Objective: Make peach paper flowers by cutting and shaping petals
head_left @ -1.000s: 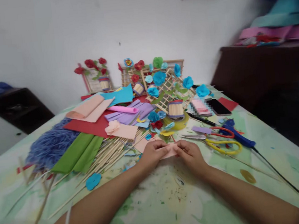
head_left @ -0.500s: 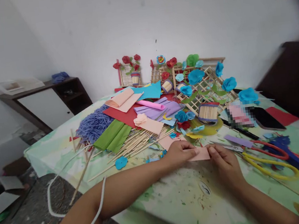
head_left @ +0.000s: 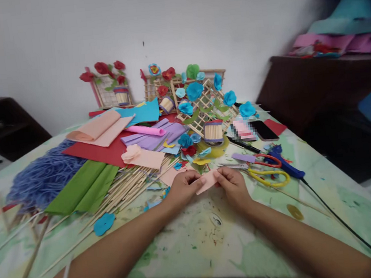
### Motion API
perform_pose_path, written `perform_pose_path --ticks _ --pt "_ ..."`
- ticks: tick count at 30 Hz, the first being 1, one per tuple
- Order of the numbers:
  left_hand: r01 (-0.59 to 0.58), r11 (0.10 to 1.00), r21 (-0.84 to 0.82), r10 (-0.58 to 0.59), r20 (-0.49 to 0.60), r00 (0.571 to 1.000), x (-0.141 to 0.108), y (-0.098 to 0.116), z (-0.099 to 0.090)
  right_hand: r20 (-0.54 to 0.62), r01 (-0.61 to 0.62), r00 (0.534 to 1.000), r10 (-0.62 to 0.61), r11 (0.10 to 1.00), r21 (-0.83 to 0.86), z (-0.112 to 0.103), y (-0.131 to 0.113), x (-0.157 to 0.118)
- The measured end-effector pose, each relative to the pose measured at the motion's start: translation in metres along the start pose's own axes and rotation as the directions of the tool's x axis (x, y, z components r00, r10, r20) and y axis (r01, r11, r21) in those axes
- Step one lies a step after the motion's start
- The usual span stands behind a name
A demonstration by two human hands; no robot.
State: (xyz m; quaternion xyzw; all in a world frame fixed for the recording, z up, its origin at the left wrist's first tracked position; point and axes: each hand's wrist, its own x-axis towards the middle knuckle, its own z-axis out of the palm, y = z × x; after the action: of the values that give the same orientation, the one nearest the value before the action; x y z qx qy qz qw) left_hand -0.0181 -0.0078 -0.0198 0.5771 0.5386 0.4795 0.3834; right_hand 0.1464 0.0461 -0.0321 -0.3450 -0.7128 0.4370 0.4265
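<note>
A green-and-white patterned table stands before a pale wall, between a dark cabinet on the right and a dark shelf unit on the left. Wooden sticks, blue yarn and paper flowers on lattices crowd its far and left parts. My left hand pinches one end of a small peach paper strip between thumb and curled fingers, nearly closed. My right hand grips the other end the same way. The strip, flat-looking and slanting up toward the right, is held between both hands near the middle of the table. Yellow-handled scissors and a blue glue gun lie to the right of my right hand, a black phone beyond them.
</note>
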Motion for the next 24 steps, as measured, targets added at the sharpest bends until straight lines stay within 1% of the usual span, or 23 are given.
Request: perform_pose_path --ticks 3,6,8,11,14,16,18,19,20,21,22,23,24 --pt "0.015 1.0 0.009 -0.015 0.041 0.999 -0.002 0.003 -0.001 0.04 0.006 0.999 -0.007 1.0 0.015 0.002 -0.002 -0.003" --pt "0.042 0.997 0.071 -0.047 0.081 0.996 -0.003 0.006 0.0 0.079 -0.003 0.997 0.001 1.0 0.025 0.002 -0.003 -0.004" --pt "0.064 0.992 0.106 -0.072 0.077 0.994 -0.004 0.006 0.0 0.065 -0.011 0.998 0.009 0.999 0.034 0.001 -0.003 -0.003" --pt "0.065 0.992 0.111 -0.072 0.065 0.995 -0.003 0.005 0.0 0.014 -0.038 0.999 0.037 0.996 0.076 0.0 0.001 0.001" --pt "0.075 0.996 0.039 -0.077 0.062 0.995 -0.002 0.004 0.0 -0.014 -0.051 0.998 0.053 0.991 0.124 -0.001 0.005 0.003" --pt "0.1 0.994 -0.049 -0.098 0.04 0.994 -0.001 0.003 0.001 -0.017 -0.04 0.999 0.042 0.991 0.131 -0.001 0.005 0.003" --pt "0.138 0.979 -0.15 -0.139 0.005 0.99 -0.001 0.002 0.001 -0.019 -0.014 1.0 0.016 0.994 0.104 -0.002 0.004 0.002" --pt "0.156 0.967 -0.2 -0.161 -0.01 0.987 0.0 0.001 0.001 -0.028 0.013 1.0 -0.011 0.997 0.077 -0.003 0.002 0.002" --pt "0.171 0.955 -0.244 -0.18 -0.016 0.984 0.0 0.0 0.001 -0.037 0.066 0.997 -0.065 0.997 0.035 -0.005 -0.001 0.001" --pt "0.182 0.942 -0.281 -0.193 -0.013 0.981 0.001 -0.001 0.0 -0.041 0.146 0.988 -0.147 0.989 -0.025 -0.008 -0.003 0.001" --pt "0.192 0.932 -0.306 -0.202 0.0 0.979 0.002 -0.002 -0.001 -0.03 0.247 0.967 -0.252 0.964 -0.102 -0.011 -0.006 0.001" --pt "0.204 0.926 -0.317 -0.209 0.019 0.978 0.002 -0.002 -0.002 0.007 0.358 0.932 -0.363 0.914 -0.19 -0.014 -0.009 0.002" --pt "0.217 0.923 -0.317 -0.216 0.04 0.976 0.003 -0.002 -0.003 0.072 0.465 0.883 -0.464 0.841 -0.277 -0.017 -0.012 0.002"
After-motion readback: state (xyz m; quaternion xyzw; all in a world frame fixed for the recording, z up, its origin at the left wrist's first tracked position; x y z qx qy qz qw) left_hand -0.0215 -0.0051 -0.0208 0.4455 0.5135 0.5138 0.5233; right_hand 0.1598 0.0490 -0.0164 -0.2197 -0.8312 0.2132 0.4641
